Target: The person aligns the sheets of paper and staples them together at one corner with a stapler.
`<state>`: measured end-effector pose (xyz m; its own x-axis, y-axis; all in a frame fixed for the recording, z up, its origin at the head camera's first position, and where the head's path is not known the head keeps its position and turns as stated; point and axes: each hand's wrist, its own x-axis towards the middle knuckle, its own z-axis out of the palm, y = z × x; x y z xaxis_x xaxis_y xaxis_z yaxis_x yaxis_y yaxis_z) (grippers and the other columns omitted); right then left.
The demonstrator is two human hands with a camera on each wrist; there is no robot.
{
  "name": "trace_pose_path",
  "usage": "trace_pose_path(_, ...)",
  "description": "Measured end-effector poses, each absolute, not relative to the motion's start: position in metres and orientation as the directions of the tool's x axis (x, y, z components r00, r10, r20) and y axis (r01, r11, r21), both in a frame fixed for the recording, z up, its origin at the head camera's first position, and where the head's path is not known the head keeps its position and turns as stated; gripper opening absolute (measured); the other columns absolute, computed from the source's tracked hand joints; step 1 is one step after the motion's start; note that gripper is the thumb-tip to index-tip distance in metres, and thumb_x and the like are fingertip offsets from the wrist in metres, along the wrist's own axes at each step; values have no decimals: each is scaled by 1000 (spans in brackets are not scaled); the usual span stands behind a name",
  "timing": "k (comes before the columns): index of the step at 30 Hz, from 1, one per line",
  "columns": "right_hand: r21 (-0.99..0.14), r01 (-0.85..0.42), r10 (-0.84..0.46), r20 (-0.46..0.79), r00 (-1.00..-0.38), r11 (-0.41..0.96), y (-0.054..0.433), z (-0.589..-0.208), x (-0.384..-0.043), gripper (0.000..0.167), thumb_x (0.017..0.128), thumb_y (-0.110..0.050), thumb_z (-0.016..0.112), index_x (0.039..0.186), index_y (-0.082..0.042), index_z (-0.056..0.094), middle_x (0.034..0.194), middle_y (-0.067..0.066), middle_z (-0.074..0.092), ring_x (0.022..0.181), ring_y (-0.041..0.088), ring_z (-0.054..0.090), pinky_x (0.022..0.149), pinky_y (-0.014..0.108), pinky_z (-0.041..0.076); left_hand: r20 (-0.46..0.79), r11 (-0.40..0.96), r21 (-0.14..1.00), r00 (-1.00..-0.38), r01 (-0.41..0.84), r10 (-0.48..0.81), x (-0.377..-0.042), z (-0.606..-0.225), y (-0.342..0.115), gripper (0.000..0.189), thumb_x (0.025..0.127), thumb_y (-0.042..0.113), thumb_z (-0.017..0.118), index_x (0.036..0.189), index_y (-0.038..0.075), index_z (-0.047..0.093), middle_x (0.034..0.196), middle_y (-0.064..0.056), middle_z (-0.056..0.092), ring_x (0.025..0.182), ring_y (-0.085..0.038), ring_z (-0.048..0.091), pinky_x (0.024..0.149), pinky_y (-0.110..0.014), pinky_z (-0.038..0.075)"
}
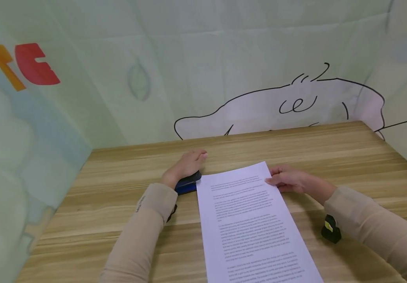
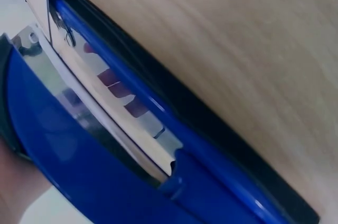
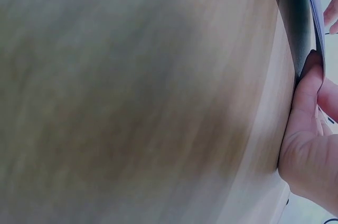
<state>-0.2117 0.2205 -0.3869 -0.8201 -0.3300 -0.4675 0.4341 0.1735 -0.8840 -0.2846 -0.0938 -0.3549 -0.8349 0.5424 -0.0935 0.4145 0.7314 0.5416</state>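
Note:
A blue and black stapler (image 1: 187,184) stands on the table at the left top corner of a printed paper (image 1: 246,220). My left hand (image 1: 188,163) rests on the stapler's upper arm, its fingers reaching past the front end. In the left wrist view the stapler (image 2: 232,168) fills much of the picture, with a gap between its upper arm and base. The paper's corner is at the stapler's mouth. My right hand (image 1: 290,180) pinches the paper's right edge near the top, thumb above. In the right wrist view that hand (image 3: 309,139) holds the edge raised off the table.
The wooden table (image 1: 118,169) runs back to a printed cloth backdrop (image 1: 203,70) with cartoon drawings and letters. A small black device with a yellow mark (image 1: 330,229) is at the right wrist.

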Motion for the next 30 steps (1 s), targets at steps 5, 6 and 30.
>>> trace_pose_path(5, -885, 436, -340, -466, -817, 166, 220, -387, -212, 23, 90, -3, 58, 110, 6, 55, 87, 5, 67, 76, 17, 63, 71, 31, 53, -113, 736, 543, -833, 404, 541, -285, -356, -94, 46, 103, 25, 28, 137, -4, 38, 140, -23, 39, 133, -38, 26, 109, -49, 19)
trace_pose_path(6, -885, 436, -341, -466, -816, 164, 220, -387, -212, 22, 90, -3, 58, 110, 5, 56, 86, 5, 67, 76, 17, 63, 70, 30, 53, -114, 735, 545, -834, 402, 541, -285, -356, -94, 46, 103, 25, 28, 138, -4, 38, 140, -22, 39, 133, -38, 26, 109, -48, 18)
trace_pose_path(30, -910, 397, -425, -407, -808, 117, 226, -393, -213, 26, 86, -10, 66, 107, 2, 60, 90, 5, 68, 80, 18, 64, 73, 32, 53, -99, 728, 529, -820, 436, 563, -284, -359, -93, 44, 103, 24, 32, 136, -3, 41, 141, -19, 40, 134, -35, 27, 110, -46, 16)
